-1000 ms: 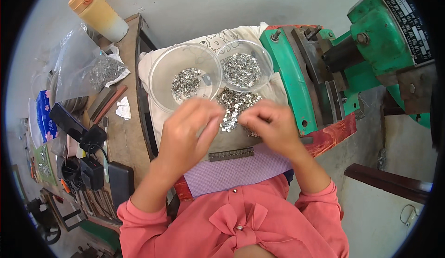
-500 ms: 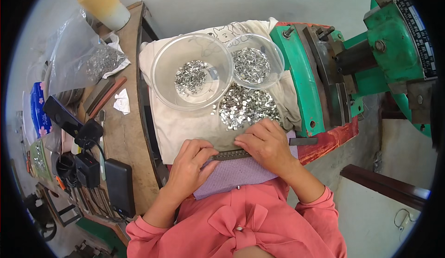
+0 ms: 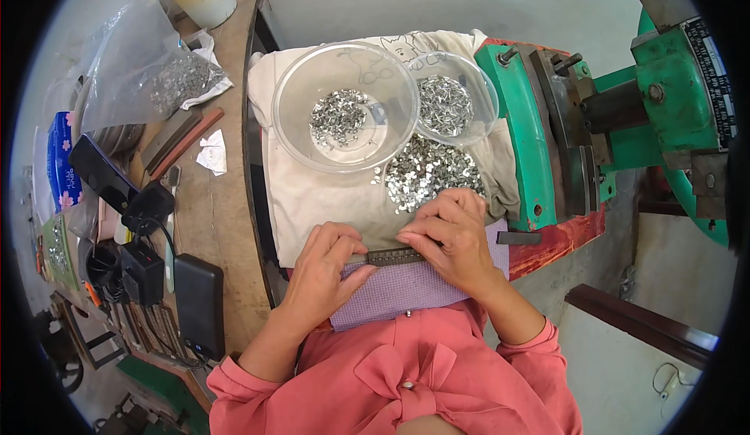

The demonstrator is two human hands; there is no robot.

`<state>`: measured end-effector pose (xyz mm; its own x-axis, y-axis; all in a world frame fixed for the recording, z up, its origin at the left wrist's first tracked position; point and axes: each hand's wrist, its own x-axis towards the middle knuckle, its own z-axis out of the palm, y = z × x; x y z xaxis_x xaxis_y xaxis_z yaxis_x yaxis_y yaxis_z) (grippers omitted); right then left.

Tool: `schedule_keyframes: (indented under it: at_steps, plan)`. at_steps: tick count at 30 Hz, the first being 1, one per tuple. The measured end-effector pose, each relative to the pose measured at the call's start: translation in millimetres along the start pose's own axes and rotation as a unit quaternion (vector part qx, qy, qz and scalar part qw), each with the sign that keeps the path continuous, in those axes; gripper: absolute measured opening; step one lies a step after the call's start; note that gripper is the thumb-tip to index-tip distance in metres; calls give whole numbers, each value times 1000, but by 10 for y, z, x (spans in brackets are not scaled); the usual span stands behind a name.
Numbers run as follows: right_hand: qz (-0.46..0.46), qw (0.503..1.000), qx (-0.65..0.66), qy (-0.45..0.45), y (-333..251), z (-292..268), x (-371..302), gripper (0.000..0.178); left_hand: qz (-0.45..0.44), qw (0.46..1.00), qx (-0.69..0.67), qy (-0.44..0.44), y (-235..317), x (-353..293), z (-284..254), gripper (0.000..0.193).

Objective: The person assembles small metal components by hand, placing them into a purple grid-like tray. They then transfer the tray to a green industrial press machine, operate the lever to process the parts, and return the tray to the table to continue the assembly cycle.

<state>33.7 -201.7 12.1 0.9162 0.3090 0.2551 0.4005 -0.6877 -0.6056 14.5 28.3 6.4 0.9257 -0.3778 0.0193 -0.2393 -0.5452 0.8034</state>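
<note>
A dark, narrow metal strip (image 3: 392, 257) with a row of small slots lies on the purple woven cloth (image 3: 406, 288) in front of me. My left hand (image 3: 322, 269) grips its left end, thumb on the near side and fingers on the far side. My right hand (image 3: 451, 241) is bent over the strip's right part, thumb and fingertips pinched together; whatever they hold is too small or hidden. Just beyond the right hand lies a pile of small, flat, shiny metal pieces (image 3: 426, 175) on the beige cloth (image 3: 312, 214).
Behind the pile stand a large clear tub (image 3: 285, 134) and a smaller one (image 3: 491, 110), both holding small metal parts. A green machine (image 3: 523, 146) is at the right, with a dark bar (image 3: 519, 238) near it. The left bench (image 3: 226, 224) carries a black power bank (image 3: 199, 306) and cables.
The whole view has shifted slightly, so the tubs and bench appear further right. Both hands stay at the strip; the right fingers have bent a little more.
</note>
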Motion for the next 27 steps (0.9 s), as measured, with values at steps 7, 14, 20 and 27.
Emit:
schedule_keyframes:
  at_steps: [7,14,20,27]
  plan:
    - [46,994,67,-70,-135,117,96,12,7,1000,-3,-8,14,21,-10,30]
    - [55,990,75,-104,-168,127,127,15,14,1000,-1,-4,5,10,-2,29]
    - [50,991,58,-111,-184,143,132,15,1,1000,-11,-7,3,12,2,27]
    - [55,993,35,-99,-197,174,103,15,4,1000,-11,-8,2,17,0,26]
